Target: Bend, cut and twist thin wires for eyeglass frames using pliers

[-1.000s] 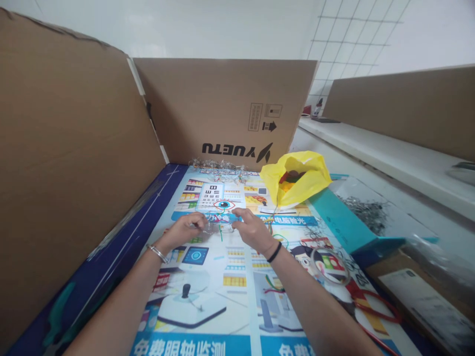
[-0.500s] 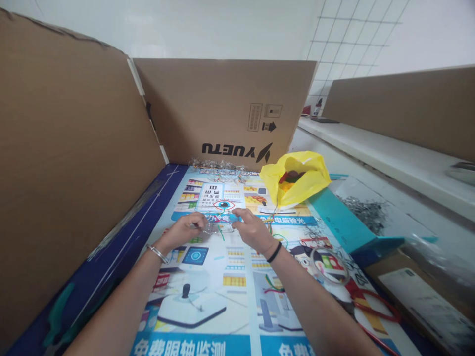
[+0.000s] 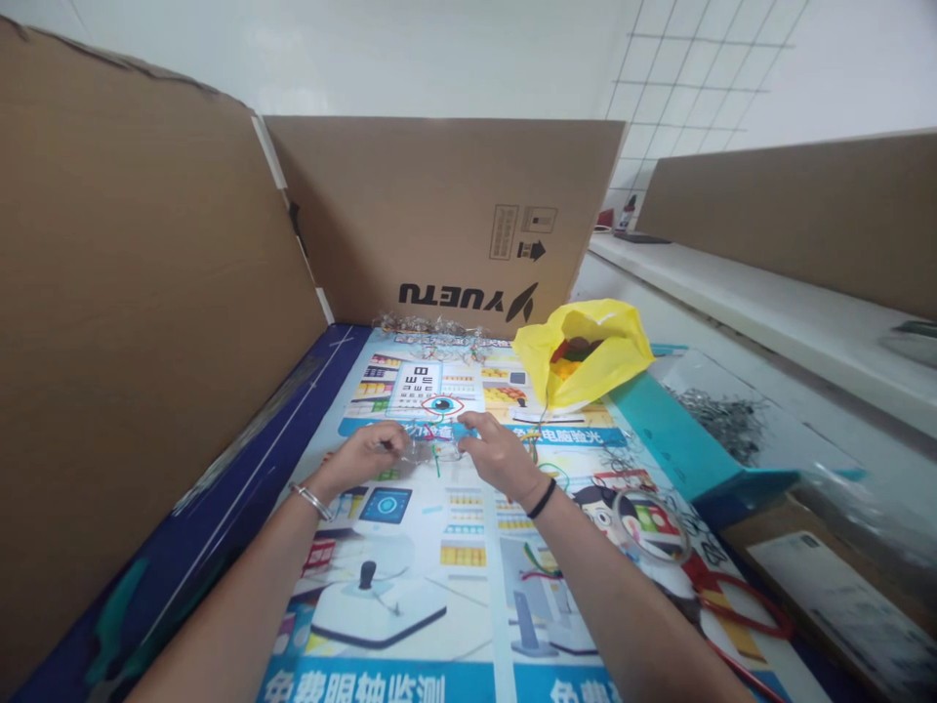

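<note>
Two hands are at work here, right over the picture-printed worktop [image 3: 468, 517]! Left hand [image 3: 373, 451], silver bracelet [image 3: 313, 502] at the wrist, has its grip pinched closed on one end of a thin wire piece [image 3: 437, 451]; right hand [image 3: 496, 454], black band [image 3: 542, 498] on the wrist, pinches the other end. And there's the piece, stretched between the fingertips, a green strand pointing toward the wearer, finer detail too small to read! Beyond them, silvery wire tangles [image 3: 431, 325] line the foot of the cardboard panel [image 3: 439, 215]. Off to the right, a yellow bag [image 3: 600, 381] gapes open near a teal box [image 3: 670, 439], and a clear ring [image 3: 663, 558] lies beside the right forearm.
</note>
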`<state>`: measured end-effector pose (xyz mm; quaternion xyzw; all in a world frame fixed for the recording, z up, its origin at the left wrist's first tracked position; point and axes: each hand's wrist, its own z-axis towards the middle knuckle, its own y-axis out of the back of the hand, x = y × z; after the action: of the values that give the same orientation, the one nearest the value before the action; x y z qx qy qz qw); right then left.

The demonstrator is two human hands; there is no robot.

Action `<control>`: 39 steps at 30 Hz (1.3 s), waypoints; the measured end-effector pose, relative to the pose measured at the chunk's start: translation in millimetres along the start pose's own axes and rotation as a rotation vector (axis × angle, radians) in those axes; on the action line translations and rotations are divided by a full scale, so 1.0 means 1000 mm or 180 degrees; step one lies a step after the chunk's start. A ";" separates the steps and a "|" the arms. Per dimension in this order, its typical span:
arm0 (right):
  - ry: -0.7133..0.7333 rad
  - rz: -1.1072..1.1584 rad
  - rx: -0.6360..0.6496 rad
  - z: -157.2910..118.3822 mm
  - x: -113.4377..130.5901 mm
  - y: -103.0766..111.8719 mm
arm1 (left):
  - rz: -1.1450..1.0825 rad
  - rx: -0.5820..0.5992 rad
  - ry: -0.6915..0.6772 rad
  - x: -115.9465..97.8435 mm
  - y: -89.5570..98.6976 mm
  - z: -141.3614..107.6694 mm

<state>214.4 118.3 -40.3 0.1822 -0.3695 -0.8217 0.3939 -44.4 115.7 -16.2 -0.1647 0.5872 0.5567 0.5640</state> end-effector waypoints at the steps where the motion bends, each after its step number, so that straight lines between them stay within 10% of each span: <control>1: -0.0018 0.0038 0.0011 0.000 0.000 0.000 | -0.0032 -0.0014 0.0045 -0.001 0.000 0.000; 14: -0.0760 0.1391 -0.0218 0.008 0.006 -0.005 | -0.0413 -0.0075 0.0768 0.004 -0.004 0.000; 29: -0.1615 0.2140 -0.0803 0.024 0.027 -0.022 | -0.1569 -0.0413 0.0908 -0.025 -0.050 0.009; 39: -0.1786 0.2306 -0.0769 0.015 0.005 -0.017 | -0.1547 -0.0308 0.0939 0.001 -0.013 0.004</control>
<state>193.7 128.7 -43.7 -0.2346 -0.4032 -0.6859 0.5585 -31.9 115.8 -22.4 -0.4065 0.5790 0.4026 0.5809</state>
